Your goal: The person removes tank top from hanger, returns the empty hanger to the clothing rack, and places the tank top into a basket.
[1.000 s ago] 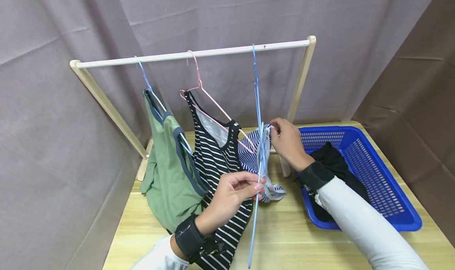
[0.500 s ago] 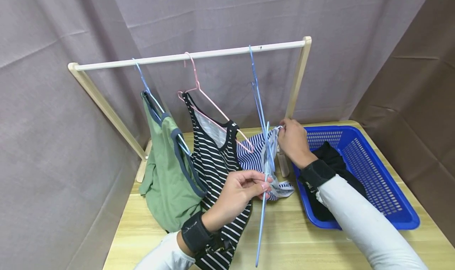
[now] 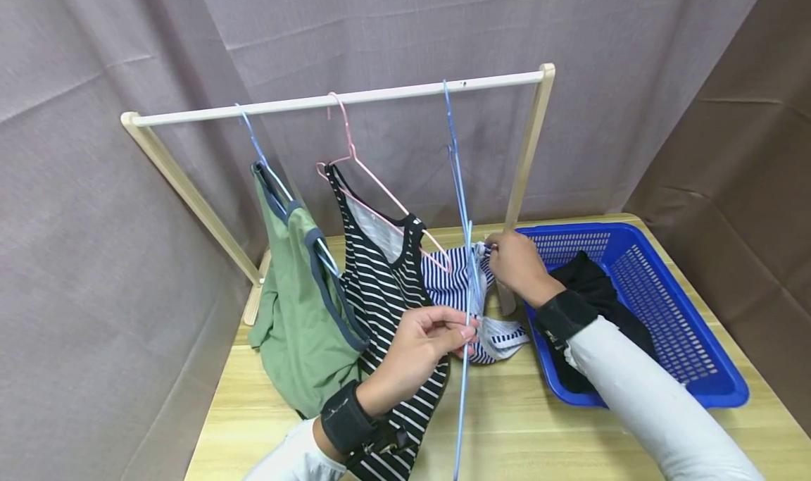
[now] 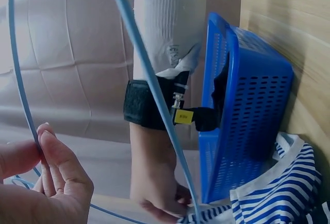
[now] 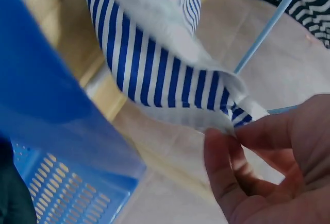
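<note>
A blue wire hanger [image 3: 462,396] hooks over the rail, seen nearly edge-on in the head view. My left hand [image 3: 421,344] pinches its wire between thumb and fingers, which the left wrist view shows close up. Beyond the hanger is a blue-and-white striped garment [image 3: 446,284], bunched low behind the wire. My right hand [image 3: 521,268] pinches the white-trimmed edge of that garment. In the right wrist view the striped cloth [image 5: 170,74] hangs from those fingertips, with the hanger wire [image 5: 270,23] crossing behind.
A white rail [image 3: 380,96] on wooden posts also carries a green garment [image 3: 304,312] on a blue hanger and a black-and-white striped tank top [image 3: 380,270] on a pink hanger [image 3: 383,182]. A blue basket [image 3: 703,340] with black cloth [image 3: 592,291] stands right.
My right hand drew the garment's edge rightward, then came back left and lower. The left hand, still pinching the hanger, shifted slightly right; the hanger swung right and back.
</note>
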`<state>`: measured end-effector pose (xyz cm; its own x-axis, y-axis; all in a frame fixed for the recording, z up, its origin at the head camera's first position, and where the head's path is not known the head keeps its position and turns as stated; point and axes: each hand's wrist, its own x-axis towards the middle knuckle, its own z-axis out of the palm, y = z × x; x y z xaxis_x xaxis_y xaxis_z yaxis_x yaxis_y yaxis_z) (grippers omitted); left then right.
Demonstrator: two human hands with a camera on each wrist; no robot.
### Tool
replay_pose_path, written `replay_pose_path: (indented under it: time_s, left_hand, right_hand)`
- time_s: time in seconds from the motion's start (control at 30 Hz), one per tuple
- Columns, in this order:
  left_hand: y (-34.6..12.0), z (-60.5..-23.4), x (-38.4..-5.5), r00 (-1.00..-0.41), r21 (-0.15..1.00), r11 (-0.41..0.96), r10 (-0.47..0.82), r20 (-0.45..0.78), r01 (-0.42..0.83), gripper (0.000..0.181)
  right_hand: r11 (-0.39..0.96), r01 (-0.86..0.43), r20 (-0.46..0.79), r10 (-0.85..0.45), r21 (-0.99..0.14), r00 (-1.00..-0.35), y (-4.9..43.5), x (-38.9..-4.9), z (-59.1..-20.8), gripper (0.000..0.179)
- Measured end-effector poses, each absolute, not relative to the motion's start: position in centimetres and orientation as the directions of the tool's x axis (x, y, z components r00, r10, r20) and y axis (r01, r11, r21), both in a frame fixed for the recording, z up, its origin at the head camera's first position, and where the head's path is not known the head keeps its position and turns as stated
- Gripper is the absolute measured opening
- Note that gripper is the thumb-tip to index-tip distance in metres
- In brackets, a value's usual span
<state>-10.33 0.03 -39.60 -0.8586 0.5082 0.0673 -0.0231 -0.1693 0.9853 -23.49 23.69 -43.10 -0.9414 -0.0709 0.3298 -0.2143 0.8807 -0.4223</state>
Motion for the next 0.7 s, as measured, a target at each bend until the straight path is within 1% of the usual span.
replay_pose_path:
  time_s: [0.13, 0.27, 0.4, 0.5, 0.6, 0.7]
  left_hand:
    - [-0.3, -39.7, -10.3, -0.856, 0.986, -0.163, 0.514, 0.058, -0.03, 0.027]
    - [-0.5, -39.7, -10.1, -0.857, 0.986, -0.166, 0.513, 0.056, -0.035, 0.028]
    - [-0.8, -39.7, -9.9, -0.861, 0.987, -0.161, 0.505, 0.06, -0.026, 0.027]
    - [-1.0, -39.8, -9.8, -0.863, 0.987, -0.157, 0.502, 0.063, -0.02, 0.027]
    - [-1.2, -39.8, -9.7, -0.865, 0.987, -0.159, 0.497, 0.066, -0.016, 0.027]
    - [-1.3, -39.8, -9.6, -0.866, 0.986, -0.167, 0.495, 0.066, -0.02, 0.028]
  right_hand:
    - [0.892, -0.246, 0.274, -0.146, -0.379, -0.951, 22.9, -22.5, -43.8, 0.026]
    - [0.904, -0.256, 0.217, -0.189, -0.344, -0.958, 22.5, -21.7, -44.1, 0.02]
    - [0.916, -0.23, 0.11, -0.205, -0.328, -0.973, 22.8, -21.4, -43.8, 0.021]
    - [0.925, -0.208, 0.028, -0.21, -0.317, -0.977, 23.1, -21.2, -43.8, 0.015]
    - [0.927, -0.209, -0.004, -0.221, -0.311, -0.975, 23.2, -21.0, -43.7, 0.014]
    - [0.923, -0.22, 0.0, -0.232, -0.317, -0.973, 23.2, -20.9, -43.7, 0.017]
